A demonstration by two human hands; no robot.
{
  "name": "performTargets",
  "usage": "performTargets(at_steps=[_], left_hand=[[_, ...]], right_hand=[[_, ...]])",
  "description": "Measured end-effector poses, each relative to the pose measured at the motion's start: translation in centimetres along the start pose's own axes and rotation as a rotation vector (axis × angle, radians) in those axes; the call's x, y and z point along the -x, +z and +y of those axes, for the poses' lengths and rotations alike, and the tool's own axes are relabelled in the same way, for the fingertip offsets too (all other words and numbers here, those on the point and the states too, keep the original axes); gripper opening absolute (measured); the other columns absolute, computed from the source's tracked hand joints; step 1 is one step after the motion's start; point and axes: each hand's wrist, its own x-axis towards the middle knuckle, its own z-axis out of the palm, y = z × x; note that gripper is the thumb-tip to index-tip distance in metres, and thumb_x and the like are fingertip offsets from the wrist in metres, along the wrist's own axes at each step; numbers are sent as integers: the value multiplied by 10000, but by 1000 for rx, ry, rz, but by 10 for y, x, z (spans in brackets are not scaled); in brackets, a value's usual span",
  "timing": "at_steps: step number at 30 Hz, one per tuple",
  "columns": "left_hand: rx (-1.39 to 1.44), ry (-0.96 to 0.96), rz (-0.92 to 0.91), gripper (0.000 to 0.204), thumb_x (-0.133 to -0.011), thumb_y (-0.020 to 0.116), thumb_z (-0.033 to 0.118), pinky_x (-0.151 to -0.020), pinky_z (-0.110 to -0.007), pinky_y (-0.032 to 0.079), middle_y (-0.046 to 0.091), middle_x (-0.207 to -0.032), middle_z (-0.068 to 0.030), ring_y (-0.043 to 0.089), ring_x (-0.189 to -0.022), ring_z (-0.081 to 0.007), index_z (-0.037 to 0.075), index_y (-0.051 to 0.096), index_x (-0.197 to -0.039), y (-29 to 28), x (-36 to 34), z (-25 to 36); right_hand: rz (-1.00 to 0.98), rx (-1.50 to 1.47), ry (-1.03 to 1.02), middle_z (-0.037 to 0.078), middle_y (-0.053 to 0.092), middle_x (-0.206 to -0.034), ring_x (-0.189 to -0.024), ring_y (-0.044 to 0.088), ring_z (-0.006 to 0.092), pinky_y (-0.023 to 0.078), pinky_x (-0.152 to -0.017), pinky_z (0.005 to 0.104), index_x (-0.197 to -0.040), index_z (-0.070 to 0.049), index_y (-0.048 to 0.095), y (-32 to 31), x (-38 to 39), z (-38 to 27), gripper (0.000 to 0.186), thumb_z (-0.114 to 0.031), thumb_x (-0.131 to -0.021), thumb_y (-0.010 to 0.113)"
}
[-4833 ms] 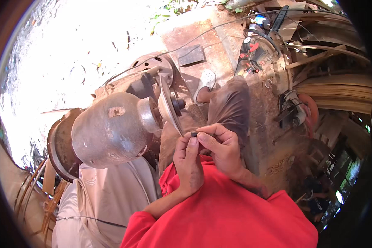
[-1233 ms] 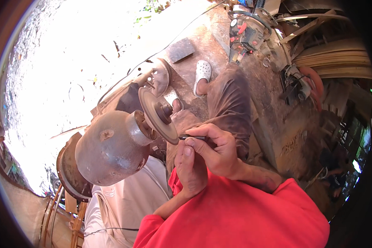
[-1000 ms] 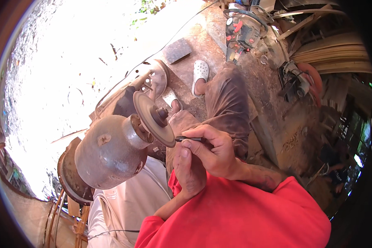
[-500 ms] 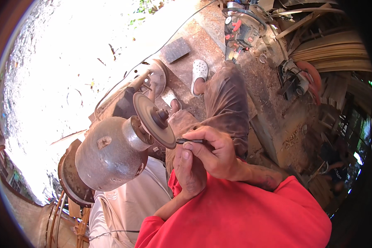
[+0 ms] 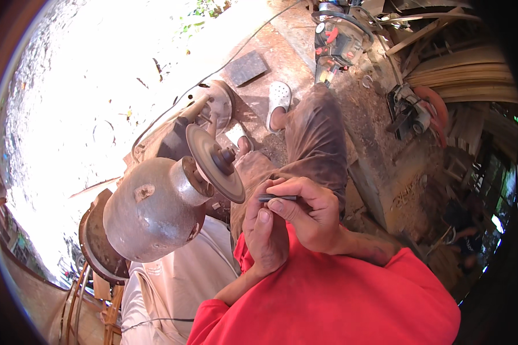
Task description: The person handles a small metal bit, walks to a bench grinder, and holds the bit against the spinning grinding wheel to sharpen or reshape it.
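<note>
A short dark metal rod (image 5: 277, 198) is pinched between the thumb and index finger of my right hand (image 5: 313, 214). My left hand (image 5: 266, 233) cups close beside it, its fingers lying against the rod's left end and its thumb raised below. Just left of the rod, with a small gap between, is the thin round grinding wheel (image 5: 204, 150) of a bench grinder. The grinder's worn grey motor housing (image 5: 149, 215) sits to the left, and a larger disc (image 5: 95, 241) is at its far end. I cannot tell whether the wheel is turning.
A dark flat block (image 5: 246, 68) lies on the dusty floor near a white clog (image 5: 280, 99). A red and black engine-like machine (image 5: 339, 46) stands beyond my knee. At right are a power tool with a curved red part (image 5: 431, 112) and stacked wood strips (image 5: 466, 72).
The rod has moved right, away from the wheel's edge, which its tip was at or very near before. My right hand has shifted right with it; my left fingers have come up alongside.
</note>
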Motion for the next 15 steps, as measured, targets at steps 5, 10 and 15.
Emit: performTargets(at_steps=[5,10,15], left_hand=[[-11,24,-26,484,-973,581,159,-1075,-382,403,543,-1348,-161,526,-1235,-226,-52,456,-1390,2,0,-5],[-80,96,88,377,-941,594,12,-1042,-340,427,563,-1328,-153,559,-1185,-195,-37,558,-1313,-3,3,-10],[-143,123,126,286,-928,614,-1,-1016,-332,443,574,-1301,-143,575,-1132,-181,-31,618,-1213,-4,2,-10]], right_hand=[[-4,-549,365,76,682,-1061,-963,629,83,513,-821,215,-1076,30,639,-12,4,10,145,-69,-980,593],[-3,-617,427,49,670,-1022,-905,600,50,493,-772,188,-1089,20,637,-11,6,15,184,-130,-1006,570],[-32,-360,382,51,654,-994,-894,609,67,513,-777,224,-1093,14,612,-17,14,25,185,-142,-1018,547]])
